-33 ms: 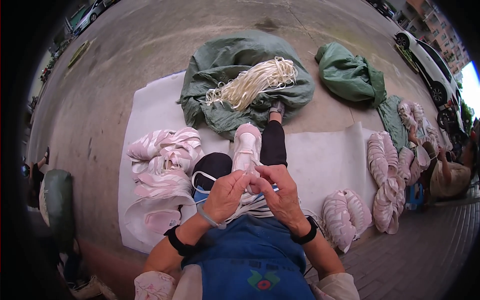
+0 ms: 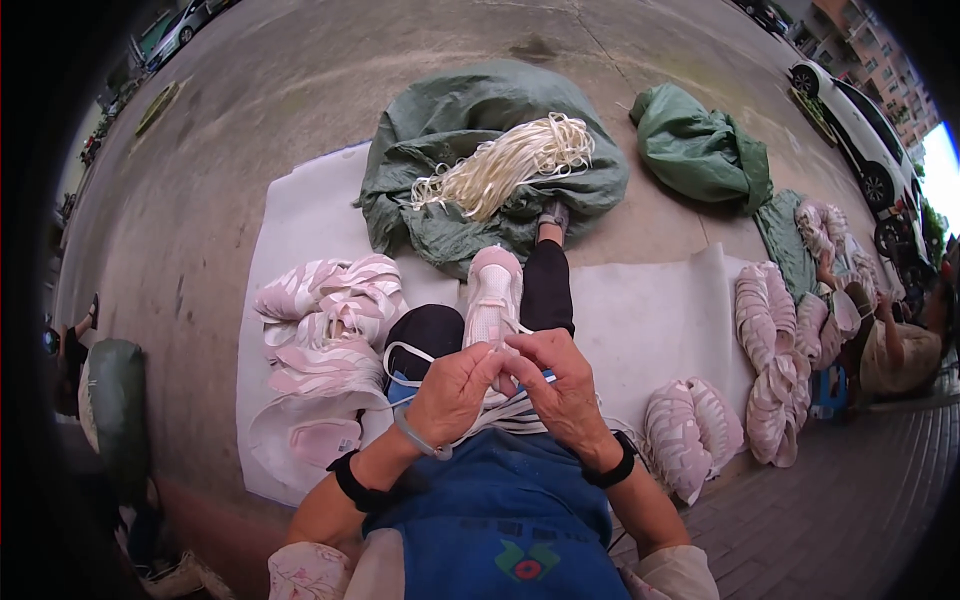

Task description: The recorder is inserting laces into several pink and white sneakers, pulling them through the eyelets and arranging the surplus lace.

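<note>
A pink and white shoe upper [image 2: 495, 288] lies on my lap, its toe pointing away from me. At its near end, my left hand [image 2: 447, 392] and my right hand [image 2: 568, 392] meet with their fingertips pinched together. White shoelace [image 2: 412, 350] loops out to the left of my left hand, and a short stretch shows at the fingers. The fingers hide most of the lacing area and the exact grip. Below my hands, several loose white laces [image 2: 487, 424] spread over my blue apron [image 2: 480, 500].
Left of my legs sit stacked pink and white uppers [image 2: 335, 310] on a pale sheet [image 2: 285, 230]. More uppers [image 2: 692, 435] lie at right. Ahead, a cream lace bundle [image 2: 510, 165] rests on a green sack [image 2: 440, 105]; another green sack [image 2: 700, 150] stands beyond. A person [image 2: 900, 345] sits far right.
</note>
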Motion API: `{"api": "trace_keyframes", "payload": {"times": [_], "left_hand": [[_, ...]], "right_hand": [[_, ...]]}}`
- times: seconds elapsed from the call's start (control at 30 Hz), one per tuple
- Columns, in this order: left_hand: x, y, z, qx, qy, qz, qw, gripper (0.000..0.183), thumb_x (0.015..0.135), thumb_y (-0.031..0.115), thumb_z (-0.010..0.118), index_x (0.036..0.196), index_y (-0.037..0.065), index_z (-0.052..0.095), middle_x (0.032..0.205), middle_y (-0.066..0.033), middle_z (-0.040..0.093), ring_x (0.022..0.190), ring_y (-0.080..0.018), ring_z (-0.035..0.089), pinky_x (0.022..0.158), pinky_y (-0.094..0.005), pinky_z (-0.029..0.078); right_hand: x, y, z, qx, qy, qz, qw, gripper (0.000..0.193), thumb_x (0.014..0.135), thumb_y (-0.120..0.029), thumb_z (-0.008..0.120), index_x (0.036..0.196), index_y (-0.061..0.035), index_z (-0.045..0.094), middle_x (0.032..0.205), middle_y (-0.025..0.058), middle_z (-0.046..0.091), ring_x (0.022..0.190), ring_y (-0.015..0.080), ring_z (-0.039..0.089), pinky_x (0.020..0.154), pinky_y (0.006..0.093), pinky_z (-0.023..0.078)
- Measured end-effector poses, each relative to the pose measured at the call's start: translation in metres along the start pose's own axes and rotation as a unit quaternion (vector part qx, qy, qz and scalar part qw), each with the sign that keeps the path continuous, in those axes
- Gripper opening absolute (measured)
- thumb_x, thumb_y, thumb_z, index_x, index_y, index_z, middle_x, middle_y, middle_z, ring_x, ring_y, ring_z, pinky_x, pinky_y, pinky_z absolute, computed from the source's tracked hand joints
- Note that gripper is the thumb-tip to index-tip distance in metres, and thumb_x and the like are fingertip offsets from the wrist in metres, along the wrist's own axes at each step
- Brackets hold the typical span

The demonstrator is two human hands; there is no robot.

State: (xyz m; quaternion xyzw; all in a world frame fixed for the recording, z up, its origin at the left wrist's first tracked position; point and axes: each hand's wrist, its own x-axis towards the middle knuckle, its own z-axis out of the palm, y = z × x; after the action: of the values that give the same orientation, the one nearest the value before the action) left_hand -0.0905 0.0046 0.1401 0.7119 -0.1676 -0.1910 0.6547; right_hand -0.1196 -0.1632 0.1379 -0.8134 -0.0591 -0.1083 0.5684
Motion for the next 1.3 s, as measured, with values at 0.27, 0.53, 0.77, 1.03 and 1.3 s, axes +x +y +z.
{"api": "trace_keyframes", "payload": {"times": [0.27, 0.53, 0.77, 1.03, 1.3], "left_hand": [[-0.008, 0.004, 0.001, -0.013, -0.096, -0.033, 0.995, 0.029, 0.102, 0.021, 0.038, 0.109, -0.003, 0.054, 0.074, -0.0049, 0.055, 0.069, -0.0134, 0.052, 0.067, -0.0278, 0.045], [-0.008, 0.011, 0.004, -0.052, -0.133, -0.032, 0.989, 0.032, 0.102, 0.023, 0.038, 0.097, -0.001, 0.058, 0.075, -0.0035, 0.055, 0.071, -0.0117, 0.051, 0.067, -0.0264, 0.044], [-0.005, 0.012, 0.005, -0.038, -0.143, -0.01, 0.989, 0.031, 0.102, 0.023, 0.04, 0.091, 0.0, 0.058, 0.068, -0.0014, 0.052, 0.064, -0.0111, 0.049, 0.06, -0.0263, 0.042], [-0.004, 0.048, -0.003, 0.021, -0.149, -0.04, 0.988, 0.017, 0.096, 0.014, 0.053, 0.103, 0.0, 0.059, 0.089, -0.0036, 0.058, 0.079, -0.01, 0.054, 0.074, -0.0237, 0.045], [-0.008, 0.013, -0.014, -0.143, 0.012, -0.052, 0.988, 0.02, 0.094, 0.017, 0.056, 0.104, 0.0, 0.059, 0.091, -0.0048, 0.062, 0.083, -0.01, 0.058, 0.079, -0.0238, 0.047]], "right_hand": [[0.002, -0.006, -0.009, 0.08, -0.063, 0.043, 0.994, 0.012, 0.086, -0.01, 0.066, 0.093, -0.0015, 0.069, 0.087, 0.0085, 0.059, 0.081, 0.0182, 0.055, 0.07, 0.0277, 0.045], [0.006, -0.022, -0.017, 0.169, -0.05, 0.095, 0.98, 0.013, 0.09, -0.008, 0.061, 0.096, 0.0025, 0.066, 0.088, 0.0073, 0.055, 0.066, 0.0116, 0.058, 0.061, 0.0234, 0.047], [0.003, -0.023, -0.022, 0.144, -0.125, 0.06, 0.98, 0.016, 0.092, -0.007, 0.057, 0.1, 0.0051, 0.064, 0.094, 0.0075, 0.057, 0.077, 0.0123, 0.063, 0.065, 0.0229, 0.053], [0.024, -0.068, -0.066, 0.245, -0.02, -0.014, 0.969, 0.017, 0.095, -0.007, 0.052, 0.099, 0.0059, 0.062, 0.098, 0.0182, 0.067, 0.087, 0.0222, 0.066, 0.08, 0.0343, 0.054], [-0.025, -0.188, -0.207, 0.234, 0.046, -0.283, 0.929, 0.026, 0.098, -0.018, 0.039, 0.078, -0.0065, 0.049, 0.085, 0.0097, 0.06, 0.082, 0.0251, 0.063, 0.079, 0.0375, 0.048]]}}
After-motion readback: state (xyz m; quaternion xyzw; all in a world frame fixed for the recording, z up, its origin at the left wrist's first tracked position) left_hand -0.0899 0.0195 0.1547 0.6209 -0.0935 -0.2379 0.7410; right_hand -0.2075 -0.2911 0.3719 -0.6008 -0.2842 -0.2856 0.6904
